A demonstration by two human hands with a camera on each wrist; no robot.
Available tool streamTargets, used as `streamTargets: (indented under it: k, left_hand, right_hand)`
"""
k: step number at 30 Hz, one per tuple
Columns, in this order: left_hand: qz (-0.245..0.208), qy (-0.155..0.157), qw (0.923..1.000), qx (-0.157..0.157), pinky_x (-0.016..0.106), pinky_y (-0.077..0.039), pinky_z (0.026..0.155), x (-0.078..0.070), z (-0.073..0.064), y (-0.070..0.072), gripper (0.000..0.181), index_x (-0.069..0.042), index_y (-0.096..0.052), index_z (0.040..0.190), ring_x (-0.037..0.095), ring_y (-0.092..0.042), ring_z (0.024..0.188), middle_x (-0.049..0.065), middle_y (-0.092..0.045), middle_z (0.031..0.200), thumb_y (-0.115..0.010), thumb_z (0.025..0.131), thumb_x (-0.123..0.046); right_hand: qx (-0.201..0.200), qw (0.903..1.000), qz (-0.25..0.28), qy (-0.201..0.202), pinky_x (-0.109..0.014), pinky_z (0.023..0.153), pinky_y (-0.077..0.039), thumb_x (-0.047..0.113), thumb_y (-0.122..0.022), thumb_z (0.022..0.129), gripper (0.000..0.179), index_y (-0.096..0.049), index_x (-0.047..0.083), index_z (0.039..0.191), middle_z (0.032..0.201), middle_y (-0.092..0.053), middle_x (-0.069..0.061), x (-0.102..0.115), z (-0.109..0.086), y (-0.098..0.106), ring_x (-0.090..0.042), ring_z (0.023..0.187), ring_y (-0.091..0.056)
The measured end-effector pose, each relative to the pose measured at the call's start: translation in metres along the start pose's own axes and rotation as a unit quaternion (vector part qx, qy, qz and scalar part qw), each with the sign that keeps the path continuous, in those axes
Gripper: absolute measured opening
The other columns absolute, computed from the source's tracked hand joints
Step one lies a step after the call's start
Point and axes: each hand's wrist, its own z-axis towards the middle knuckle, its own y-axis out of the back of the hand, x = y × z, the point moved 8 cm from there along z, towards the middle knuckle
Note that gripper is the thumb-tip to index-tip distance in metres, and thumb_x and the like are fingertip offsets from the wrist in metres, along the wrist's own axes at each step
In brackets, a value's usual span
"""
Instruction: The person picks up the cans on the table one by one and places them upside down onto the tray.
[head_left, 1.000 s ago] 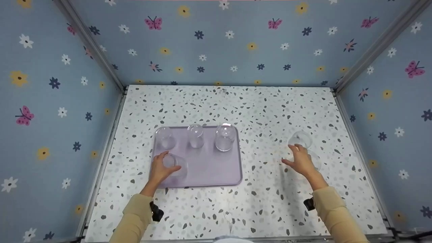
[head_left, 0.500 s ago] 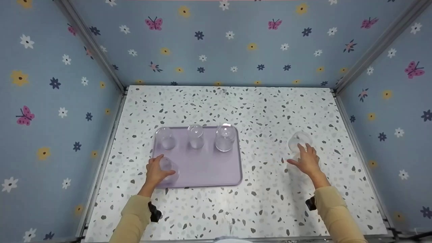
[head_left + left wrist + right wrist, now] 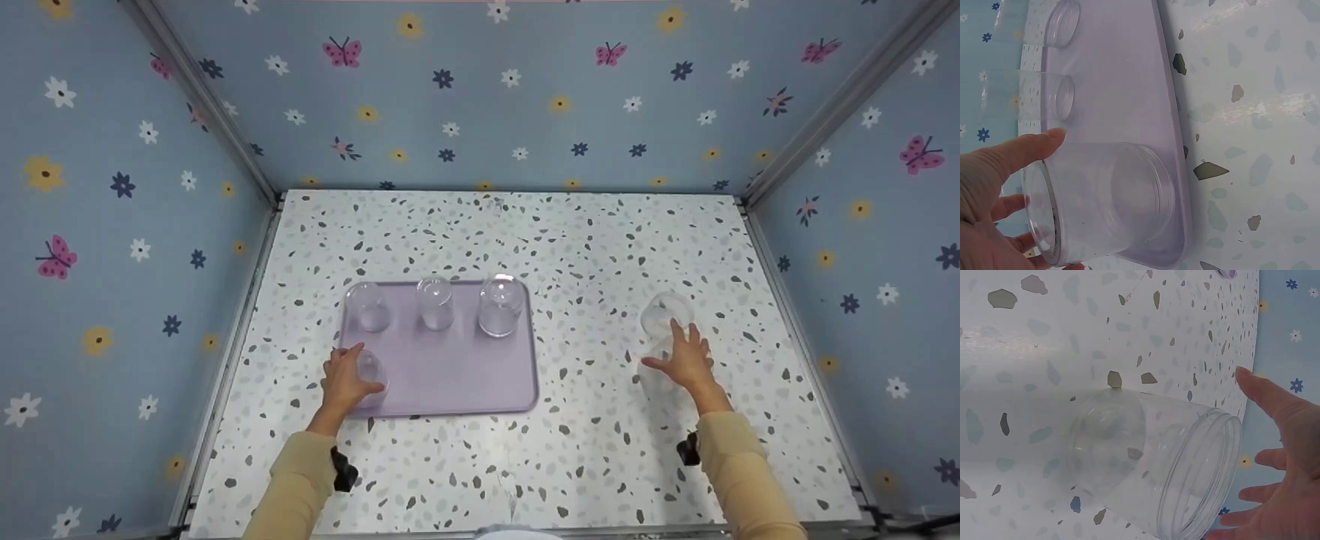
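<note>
At the near left corner of the lilac tray (image 3: 465,382), my left hand (image 3: 343,382) grips a clear jar (image 3: 371,381) by its rim. Its thumb lies on one side and the fingers curl behind the mouth, as the left wrist view shows, with the jar (image 3: 1112,197) upright on the tray. My right hand (image 3: 686,364) spreads its fingers over another clear jar (image 3: 1151,461), which stands upright on the table with a threaded rim. Thumb and fingers appear apart from that rim. Just beyond it is one more clear jar (image 3: 664,311), partly behind the fingertips.
Along the tray's far side stand three clear vessels, one at left (image 3: 369,309), one in the middle (image 3: 436,304) and one at right (image 3: 500,306). The speckled table (image 3: 585,262) is enclosed by blue flowered panels (image 3: 517,97).
My left hand and its jar have shifted left and slightly nearer, into the tray's corner. My right hand has moved rightward over the nearer jar.
</note>
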Motion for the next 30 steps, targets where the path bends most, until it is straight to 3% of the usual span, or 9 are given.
streamTargets:
  k: [19, 30]
  left_hand:
    - [0.013, -0.007, 0.9999, 0.007, 0.063, -0.03, 0.081, -0.002, 0.001, -0.001, 0.08, 0.005, -0.037, 0.129, 0.045, -0.03, 0.11, 0.029, -0.032, 0.122, -0.077, 0.061, -0.008]
    - [0.007, -0.008, 0.9999, 0.013, 0.063, -0.027, 0.084, 0.0, 0.001, -0.004, 0.084, 0.004, -0.034, 0.131, 0.045, -0.027, 0.112, 0.031, -0.03, 0.122, -0.078, 0.06, -0.008]
  right_hand:
    - [0.032, 0.9978, 0.005, -0.057, -0.074, 0.084, -0.01, 0.032, -0.066, 0.078, 0.091, -0.009, -0.006, 0.138, 0.135, 0.0, -0.037, -0.015, 0.004, -0.007, -0.056, 0.121, 0.0]
    - [0.021, 0.9968, 0.006, -0.077, -0.072, 0.082, -0.019, 0.033, -0.066, 0.078, 0.09, -0.011, -0.006, 0.138, 0.133, -0.008, -0.036, -0.018, 0.003, -0.005, -0.055, 0.119, -0.009]
